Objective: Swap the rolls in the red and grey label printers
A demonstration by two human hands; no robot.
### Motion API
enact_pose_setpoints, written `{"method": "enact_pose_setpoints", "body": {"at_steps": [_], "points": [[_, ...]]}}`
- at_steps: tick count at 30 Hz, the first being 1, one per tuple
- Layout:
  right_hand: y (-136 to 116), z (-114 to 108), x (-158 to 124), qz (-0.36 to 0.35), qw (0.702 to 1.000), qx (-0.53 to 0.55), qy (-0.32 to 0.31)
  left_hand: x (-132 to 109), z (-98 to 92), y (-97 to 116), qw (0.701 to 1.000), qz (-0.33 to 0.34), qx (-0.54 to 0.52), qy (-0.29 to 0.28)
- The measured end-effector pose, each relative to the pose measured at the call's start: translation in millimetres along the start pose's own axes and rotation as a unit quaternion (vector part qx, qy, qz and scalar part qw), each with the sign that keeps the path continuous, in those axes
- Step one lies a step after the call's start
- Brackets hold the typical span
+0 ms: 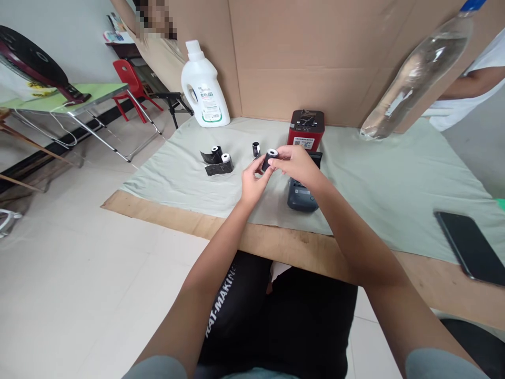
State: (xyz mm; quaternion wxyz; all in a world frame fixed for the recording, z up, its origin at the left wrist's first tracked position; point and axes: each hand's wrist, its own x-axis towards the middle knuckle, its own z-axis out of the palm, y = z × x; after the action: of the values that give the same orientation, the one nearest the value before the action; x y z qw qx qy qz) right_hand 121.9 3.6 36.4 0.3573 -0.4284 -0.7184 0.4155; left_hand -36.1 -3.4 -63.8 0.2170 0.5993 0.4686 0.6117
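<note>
Blk roll [269, 161], long axis approx. upright, is pinched in fingertips of L hand [253, 184] & R hand [299, 164], both equally close, front-L of red box [295, 134].

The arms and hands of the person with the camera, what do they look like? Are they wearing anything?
The left arm and right arm are bare below short, plain grey-blue sleeves, which show at the bottom edge. The left hand and right hand wear no gloves, and I see no watch or bracelet.
</note>
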Motion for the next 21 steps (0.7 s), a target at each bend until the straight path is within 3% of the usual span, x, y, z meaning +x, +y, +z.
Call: {"method": "enact_pose_setpoints", "body": {"at_steps": [5, 8, 10, 14, 17, 21], "points": [[-4.4, -9.0, -2.1, 0.030, 0.990, -0.083, -0.107, 0.6, -5.1, 1.3, 0.998, -0.009, 0.063, -0.013], [-10.6, -22.3, -2.5, 0.063, 0.985, -0.099, -0.129, 4.3, -11.9, -1.4, 0.993, -0.018, 0.119, 0.007], [-20.0, -39.5, -5.5, 0.066, 0.987, -0.104, -0.099, 12.3, -22.3, -4.2, 0.989, -0.043, 0.135, 0.030], [-44.2, -85.3, -22.0, 0.034, 0.995, -0.074, 0.048, 49.6, -54.8, -8.2, 0.981, -0.064, 0.173, 0.063], [-54.6, -111.9, -36.7, 0.005, 0.992, -0.023, 0.121, 92.1, -72.4, -11.0, 0.968, -0.057, 0.243, 0.028], [-55.8, -122.9, -43.8, -0.020, 0.990, 0.015, 0.136, 143.5, -68.2, -21.0, 0.934, -0.127, 0.324, -0.078]]}}
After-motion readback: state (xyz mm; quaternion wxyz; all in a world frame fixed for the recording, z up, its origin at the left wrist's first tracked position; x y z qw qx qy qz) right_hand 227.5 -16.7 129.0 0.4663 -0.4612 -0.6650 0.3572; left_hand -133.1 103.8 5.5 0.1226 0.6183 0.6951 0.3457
